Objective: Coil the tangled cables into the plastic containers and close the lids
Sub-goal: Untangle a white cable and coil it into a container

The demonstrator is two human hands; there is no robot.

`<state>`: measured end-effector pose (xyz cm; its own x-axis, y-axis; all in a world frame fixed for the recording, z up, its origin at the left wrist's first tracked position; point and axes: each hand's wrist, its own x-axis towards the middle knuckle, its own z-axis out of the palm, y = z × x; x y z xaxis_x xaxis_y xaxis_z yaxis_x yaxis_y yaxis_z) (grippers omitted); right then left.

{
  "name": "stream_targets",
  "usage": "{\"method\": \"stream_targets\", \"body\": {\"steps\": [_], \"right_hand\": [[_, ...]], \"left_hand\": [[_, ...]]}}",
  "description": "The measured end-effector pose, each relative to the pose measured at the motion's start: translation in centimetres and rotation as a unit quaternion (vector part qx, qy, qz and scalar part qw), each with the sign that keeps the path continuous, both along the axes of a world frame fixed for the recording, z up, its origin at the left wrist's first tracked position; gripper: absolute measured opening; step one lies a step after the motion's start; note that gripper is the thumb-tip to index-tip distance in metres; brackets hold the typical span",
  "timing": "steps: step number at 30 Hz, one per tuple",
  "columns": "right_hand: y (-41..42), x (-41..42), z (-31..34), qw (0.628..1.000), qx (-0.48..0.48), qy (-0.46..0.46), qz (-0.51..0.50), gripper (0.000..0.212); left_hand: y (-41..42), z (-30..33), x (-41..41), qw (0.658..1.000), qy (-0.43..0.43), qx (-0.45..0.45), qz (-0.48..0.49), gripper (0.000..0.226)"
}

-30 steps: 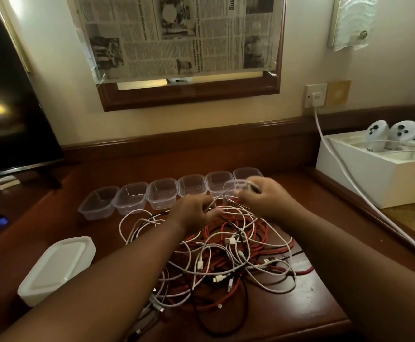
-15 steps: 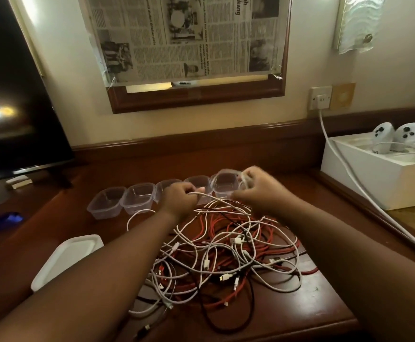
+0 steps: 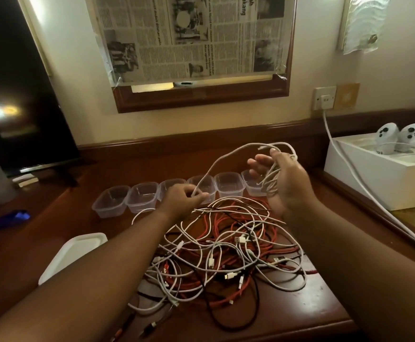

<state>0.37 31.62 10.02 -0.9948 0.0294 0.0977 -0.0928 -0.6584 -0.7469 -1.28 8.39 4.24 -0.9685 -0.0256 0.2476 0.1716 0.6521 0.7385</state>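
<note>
Looping through the air between the two hands, a white cable (image 3: 228, 156) is held at both ends of its free span. Its lower part is pinched by the left hand (image 3: 181, 197), thumb and fingers closed on the strand just above the far edge of the tangled pile (image 3: 226, 245). From that pinch the cable rises in an arc to the right hand (image 3: 283, 181), which is raised above the desk with its palm turned inward. Several turns of the same cable are draped over this hand's fingers (image 3: 259, 160), which are curled loosely round the coil; a plug end is seen sticking out near the fingertips.

White, red and black cables are heaped together in the pile on the wooden desk (image 3: 312, 309), below and between the forearms. A row of six clear plastic containers (image 3: 137, 197) is lined up beyond the pile, all uncovered; the right-most one is partly hidden behind the right hand and its coil. A white lid stack (image 3: 78, 250) is set at the left, beside the left forearm.

A dark screen (image 3: 16, 95) is seen at the left, a newspaper-covered frame (image 3: 196, 40) on the wall, and a white box (image 3: 374, 178) at the right, with a wall socket (image 3: 324, 98) above it.
</note>
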Motion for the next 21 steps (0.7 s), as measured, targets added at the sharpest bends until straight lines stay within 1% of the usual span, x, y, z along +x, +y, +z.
{"method": "stream_targets", "body": {"steps": [2, 3, 5, 6, 8, 9, 11, 14, 17, 18, 19, 20, 21], "right_hand": [[0.6, -0.3, 0.2, 1.000, 0.000, -0.006, -0.014, 0.021], [0.9, -0.2, 0.2, 1.000, 0.027, -0.006, -0.016, 0.021], [0.9, 0.3, 0.1, 0.992, 0.127, -0.004, 0.007, 0.018], [0.7, 0.7, 0.0, 0.981, 0.193, 0.001, 0.027, 0.016], [0.1, 1.5, -0.2, 0.943, 0.325, 0.026, 0.069, 0.012], [-0.1, 1.8, -0.3, 0.922, 0.373, 0.047, 0.092, 0.010], [-0.5, 2.6, -0.5, 0.888, 0.432, 0.085, 0.130, 0.007], [-0.8, 3.4, -1.0, 0.843, 0.514, 0.101, 0.126, 0.011], [-1.1, 3.9, -2.1, 0.786, 0.599, 0.096, 0.122, 0.017], [-1.2, 4.2, -2.5, 0.757, 0.635, 0.093, 0.124, 0.018], [-1.3, 4.6, -2.8, 0.719, 0.678, 0.097, 0.121, 0.020], [-1.4, 5.0, -3.0, 0.677, 0.719, 0.112, 0.108, 0.022], [-1.5, 5.7, -3.1, 0.636, 0.755, 0.137, 0.088, 0.023]], "left_hand": [[0.0, 0.3, 0.4, 0.998, -0.013, 0.063, 0.025, 0.027], [0.2, 0.8, 0.6, 0.994, -0.011, 0.100, 0.038, 0.030], [0.6, 1.7, 1.2, 0.985, -0.014, 0.163, 0.048, 0.031], [1.0, 2.2, 1.5, 0.980, -0.021, 0.194, 0.035, 0.031], [1.7, 2.7, 2.1, 0.969, -0.040, 0.244, -0.001, 0.027], [2.1, 2.9, 2.5, 0.963, -0.048, 0.264, -0.012, 0.026], [2.7, 3.3, 3.1, 0.944, -0.059, 0.325, -0.023, 0.029], [2.9, 4.0, 3.9, 0.882, -0.079, 0.463, -0.038, 0.043], [2.8, 4.9, 5.1, 0.799, -0.088, 0.593, -0.042, 0.058], [2.9, 5.3, 5.6, 0.769, -0.090, 0.631, -0.043, 0.061], [2.9, 5.7, 6.1, 0.745, -0.093, 0.659, -0.044, 0.062], [3.0, 6.1, 6.7, 0.734, -0.099, 0.671, -0.046, 0.062], [3.1, 6.3, 7.2, 0.738, -0.110, 0.665, -0.042, 0.059]]}}
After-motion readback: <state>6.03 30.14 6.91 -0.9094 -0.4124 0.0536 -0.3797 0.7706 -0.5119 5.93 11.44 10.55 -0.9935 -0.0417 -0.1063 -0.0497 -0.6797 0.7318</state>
